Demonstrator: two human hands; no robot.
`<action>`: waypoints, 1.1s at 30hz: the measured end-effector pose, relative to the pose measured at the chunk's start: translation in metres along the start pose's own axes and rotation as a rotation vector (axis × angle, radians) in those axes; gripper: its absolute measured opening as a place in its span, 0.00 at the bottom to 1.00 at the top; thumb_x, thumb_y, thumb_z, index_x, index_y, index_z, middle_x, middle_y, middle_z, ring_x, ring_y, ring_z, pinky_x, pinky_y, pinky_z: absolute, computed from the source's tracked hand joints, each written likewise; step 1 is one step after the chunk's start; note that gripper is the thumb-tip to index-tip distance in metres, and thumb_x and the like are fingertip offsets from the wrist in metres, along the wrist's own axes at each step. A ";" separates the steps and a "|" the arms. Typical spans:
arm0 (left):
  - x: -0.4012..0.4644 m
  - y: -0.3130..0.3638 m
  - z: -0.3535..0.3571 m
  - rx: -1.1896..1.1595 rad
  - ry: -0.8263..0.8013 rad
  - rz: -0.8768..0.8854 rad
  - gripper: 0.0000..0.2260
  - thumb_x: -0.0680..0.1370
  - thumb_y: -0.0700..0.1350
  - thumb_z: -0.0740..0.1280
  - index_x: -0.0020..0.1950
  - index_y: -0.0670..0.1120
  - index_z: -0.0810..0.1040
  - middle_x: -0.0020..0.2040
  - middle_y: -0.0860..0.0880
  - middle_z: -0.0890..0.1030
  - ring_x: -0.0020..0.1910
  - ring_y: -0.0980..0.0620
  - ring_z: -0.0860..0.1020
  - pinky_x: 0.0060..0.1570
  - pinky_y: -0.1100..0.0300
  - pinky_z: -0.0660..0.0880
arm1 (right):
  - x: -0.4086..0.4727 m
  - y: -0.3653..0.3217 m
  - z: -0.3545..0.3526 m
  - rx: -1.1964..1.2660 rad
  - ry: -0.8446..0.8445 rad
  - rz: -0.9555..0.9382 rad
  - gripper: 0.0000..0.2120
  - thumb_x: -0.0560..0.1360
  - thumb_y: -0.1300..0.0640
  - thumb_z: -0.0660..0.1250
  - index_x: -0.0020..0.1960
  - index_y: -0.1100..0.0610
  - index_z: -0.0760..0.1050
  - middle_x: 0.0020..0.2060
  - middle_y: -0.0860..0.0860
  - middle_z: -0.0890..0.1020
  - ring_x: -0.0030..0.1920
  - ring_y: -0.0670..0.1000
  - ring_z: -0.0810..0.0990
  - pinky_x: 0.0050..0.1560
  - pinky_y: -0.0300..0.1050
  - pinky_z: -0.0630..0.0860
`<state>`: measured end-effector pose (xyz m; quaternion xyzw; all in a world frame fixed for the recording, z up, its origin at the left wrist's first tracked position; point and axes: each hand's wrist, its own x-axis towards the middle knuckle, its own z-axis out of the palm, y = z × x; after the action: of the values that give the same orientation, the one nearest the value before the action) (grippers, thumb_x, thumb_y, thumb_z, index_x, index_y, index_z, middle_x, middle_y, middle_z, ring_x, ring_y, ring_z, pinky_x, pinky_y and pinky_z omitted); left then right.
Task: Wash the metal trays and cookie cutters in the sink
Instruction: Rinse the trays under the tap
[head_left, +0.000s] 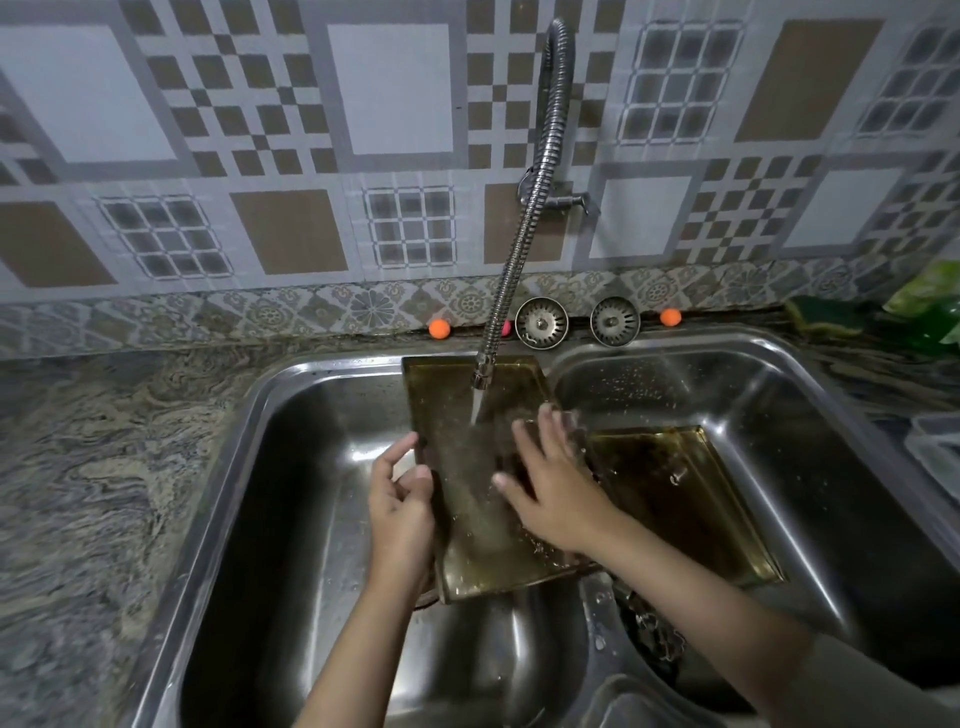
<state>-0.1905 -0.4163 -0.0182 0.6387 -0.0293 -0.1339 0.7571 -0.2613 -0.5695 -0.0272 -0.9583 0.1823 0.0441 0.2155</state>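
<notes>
A brownish metal tray is tilted over the divider of the double steel sink, under running water from the flexible faucet. My left hand grips the tray's left edge, thumb and fingers curled on the rim. My right hand lies flat on the tray's wet surface with fingers spread, water splashing around it. A second metal tray lies in the right basin, partly under the first one. No cookie cutters are visible.
Two round sink strainers lean on the wall ledge, with small orange balls beside them. A green sponge and a green bottle sit at the right. A clear plastic container is at the right edge. Granite counter spreads left.
</notes>
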 end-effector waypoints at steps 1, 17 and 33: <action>-0.005 -0.001 0.005 0.016 -0.035 0.018 0.16 0.79 0.32 0.59 0.59 0.49 0.75 0.41 0.47 0.79 0.35 0.60 0.77 0.37 0.67 0.74 | 0.008 -0.002 -0.001 0.020 0.044 0.075 0.33 0.80 0.40 0.47 0.78 0.52 0.40 0.75 0.53 0.32 0.74 0.54 0.29 0.75 0.61 0.38; 0.021 -0.007 -0.018 -0.071 0.199 -0.028 0.16 0.78 0.30 0.58 0.60 0.47 0.74 0.43 0.53 0.76 0.38 0.62 0.73 0.33 0.78 0.69 | -0.040 0.026 -0.008 0.480 0.184 0.040 0.16 0.77 0.53 0.66 0.63 0.42 0.74 0.72 0.40 0.57 0.73 0.42 0.54 0.72 0.44 0.54; 0.000 0.002 0.015 0.146 -0.211 -0.015 0.12 0.81 0.44 0.60 0.64 0.53 0.72 0.61 0.56 0.74 0.56 0.68 0.72 0.53 0.69 0.69 | -0.047 -0.013 -0.031 0.907 0.477 0.048 0.19 0.79 0.63 0.61 0.56 0.39 0.76 0.47 0.59 0.82 0.50 0.66 0.78 0.53 0.65 0.76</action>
<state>-0.1934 -0.4300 -0.0131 0.6748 -0.1137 -0.2034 0.7003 -0.3004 -0.5562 0.0134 -0.7474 0.2492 -0.2544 0.5608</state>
